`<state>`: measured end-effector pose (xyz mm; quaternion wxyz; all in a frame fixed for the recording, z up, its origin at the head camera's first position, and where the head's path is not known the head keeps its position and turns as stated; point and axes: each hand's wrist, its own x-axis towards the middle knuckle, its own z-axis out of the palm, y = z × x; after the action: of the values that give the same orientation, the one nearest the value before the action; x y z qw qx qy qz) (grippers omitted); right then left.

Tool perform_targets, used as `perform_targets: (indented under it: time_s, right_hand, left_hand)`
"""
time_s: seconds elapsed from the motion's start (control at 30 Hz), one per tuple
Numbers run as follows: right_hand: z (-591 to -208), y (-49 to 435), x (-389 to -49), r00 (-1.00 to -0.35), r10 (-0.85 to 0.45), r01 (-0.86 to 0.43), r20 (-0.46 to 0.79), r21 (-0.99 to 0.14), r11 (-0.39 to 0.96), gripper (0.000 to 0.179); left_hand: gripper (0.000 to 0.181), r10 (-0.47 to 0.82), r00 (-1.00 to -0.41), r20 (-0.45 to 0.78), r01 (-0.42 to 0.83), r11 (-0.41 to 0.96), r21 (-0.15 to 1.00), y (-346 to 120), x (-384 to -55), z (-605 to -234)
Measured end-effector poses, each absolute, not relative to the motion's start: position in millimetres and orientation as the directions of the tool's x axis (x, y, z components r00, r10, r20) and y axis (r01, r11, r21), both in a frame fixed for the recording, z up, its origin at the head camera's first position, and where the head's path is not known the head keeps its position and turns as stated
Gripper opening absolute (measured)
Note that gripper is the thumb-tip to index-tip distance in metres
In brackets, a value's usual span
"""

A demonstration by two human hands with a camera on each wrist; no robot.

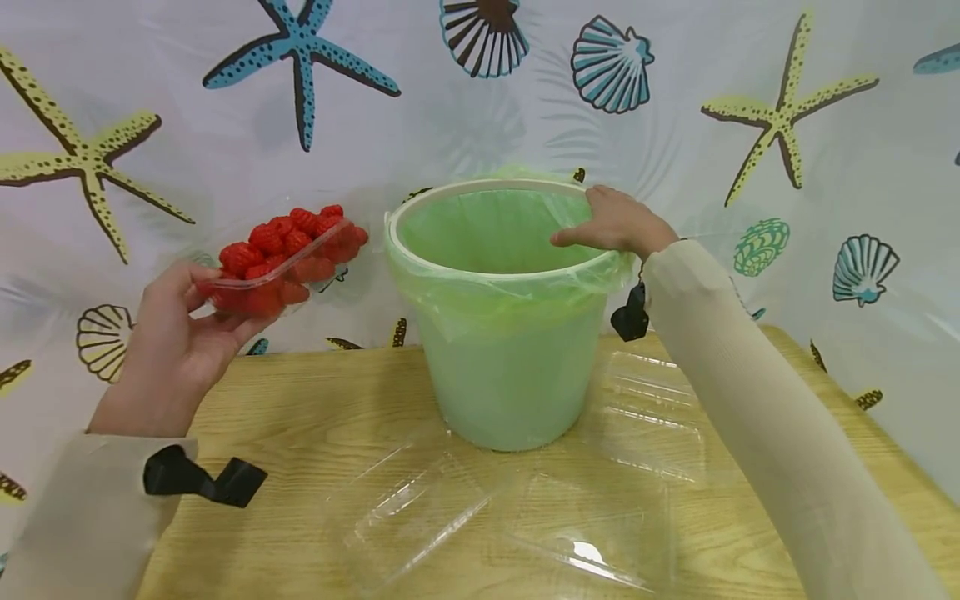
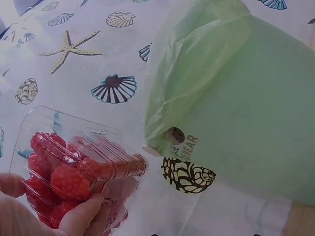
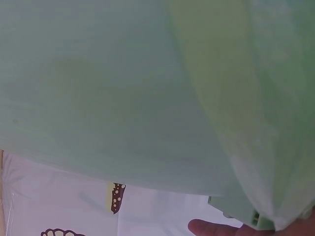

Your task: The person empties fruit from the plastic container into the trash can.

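My left hand (image 1: 176, 333) holds a clear plastic container (image 2: 113, 162) of red raspberries (image 1: 288, 237), tilted, left of the bin and above the table. The thumb and fingers grip it from the side and below. A light green trash bin (image 1: 510, 367) stands upright, lined with a thin green bag (image 1: 450, 287) folded over its pale rim (image 1: 480, 272). At the right of this rim, my right hand (image 1: 618, 223) grips the edge, thumb inside the opening. Close up in the right wrist view, the bin's side (image 3: 108, 98) hides most of that hand.
Several empty clear plastic containers lie on the wooden table (image 1: 300, 417): one in front of the bin (image 1: 420, 517), one at front right (image 1: 592, 533), others by its right side (image 1: 652, 417). A curtain (image 1: 675, 142) with starfish and shells hangs behind the table.
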<state>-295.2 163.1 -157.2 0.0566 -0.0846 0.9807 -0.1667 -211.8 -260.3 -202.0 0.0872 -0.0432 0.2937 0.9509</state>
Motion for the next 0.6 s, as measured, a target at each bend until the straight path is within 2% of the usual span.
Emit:
perform_targets:
  time_s: [0.37,0.6]
  right_hand:
    - [-156,163,-296,-0.981,-0.178,-0.144,-0.076,-0.332,0.932,0.094]
    - [-157,162,-296,-0.981,-0.174,-0.139,-0.08,-0.326,0.935,0.094]
  left_hand:
    - [0.037,0.102,-0.994,-0.026,-0.092,-0.719,0.689,-224,-222,-167]
    - [0.044,0.103,-0.994,-0.035,-0.092,-0.627,0.774,-193,-230,-162]
